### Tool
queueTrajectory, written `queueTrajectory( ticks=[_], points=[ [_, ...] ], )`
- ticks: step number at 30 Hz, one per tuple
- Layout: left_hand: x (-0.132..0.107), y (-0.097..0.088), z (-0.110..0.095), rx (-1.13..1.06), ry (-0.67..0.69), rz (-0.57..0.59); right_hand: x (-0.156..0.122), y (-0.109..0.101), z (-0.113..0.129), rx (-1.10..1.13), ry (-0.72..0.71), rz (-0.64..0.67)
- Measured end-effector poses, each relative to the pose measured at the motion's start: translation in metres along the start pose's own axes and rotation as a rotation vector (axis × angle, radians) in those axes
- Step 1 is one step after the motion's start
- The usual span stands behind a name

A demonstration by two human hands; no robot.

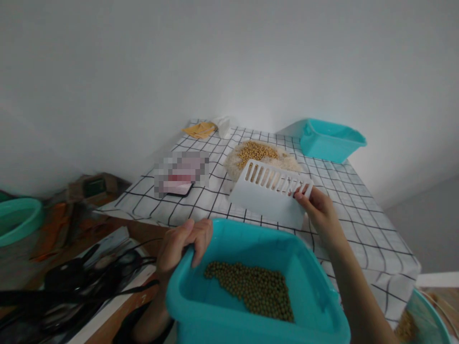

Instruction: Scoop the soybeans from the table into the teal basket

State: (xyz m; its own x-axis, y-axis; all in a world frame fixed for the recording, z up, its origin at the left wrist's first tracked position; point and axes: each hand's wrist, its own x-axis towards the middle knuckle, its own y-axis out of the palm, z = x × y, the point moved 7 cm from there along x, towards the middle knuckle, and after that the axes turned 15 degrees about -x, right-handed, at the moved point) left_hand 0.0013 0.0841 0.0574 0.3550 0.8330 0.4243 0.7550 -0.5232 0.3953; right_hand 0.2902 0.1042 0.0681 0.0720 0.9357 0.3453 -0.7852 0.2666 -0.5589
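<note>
My left hand [184, 244] is wrapped over the left rim of a turquoise plastic bin [251, 244] in front of me. Round beans [258, 286], brownish green, cover part of its floor. In my right hand [318, 205] is a white slotted plastic panel [263, 197], pinched at its right end where a slot row runs along the top. The panel is tilted above the table, beyond the bin's far rim. Behind it, a heap of yellow beans [256, 151] lies with pale rice-like grains [234, 160], partly hidden by the panel.
A second turquoise bin [332, 141] stands at the table's back right. On the checked tablecloth [362, 229] lie a blurred phone-like object [182, 174], a yellow cloth [200, 129] and white crumpled material [223, 126]. Cables and dark items [89, 277] fill the lower left; tubs stand low on both sides.
</note>
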Motion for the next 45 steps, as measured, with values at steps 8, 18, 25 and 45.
queueTrajectory(
  ticks=[8,18,25,45],
  points=[
    [0.0,0.001,0.0,0.01,0.018,0.107,0.003,-0.027,-0.015,0.093,0.011,-0.172],
    [0.001,-0.001,0.001,0.013,0.012,0.167,0.005,-0.031,-0.009,0.128,-0.012,-0.223],
    [0.001,-0.003,0.0,0.014,0.021,0.148,0.004,-0.021,0.005,0.07,-0.025,-0.15],
    [0.0,0.001,-0.002,0.013,0.029,0.138,0.006,0.004,0.014,0.103,-0.019,0.022]
  ],
)
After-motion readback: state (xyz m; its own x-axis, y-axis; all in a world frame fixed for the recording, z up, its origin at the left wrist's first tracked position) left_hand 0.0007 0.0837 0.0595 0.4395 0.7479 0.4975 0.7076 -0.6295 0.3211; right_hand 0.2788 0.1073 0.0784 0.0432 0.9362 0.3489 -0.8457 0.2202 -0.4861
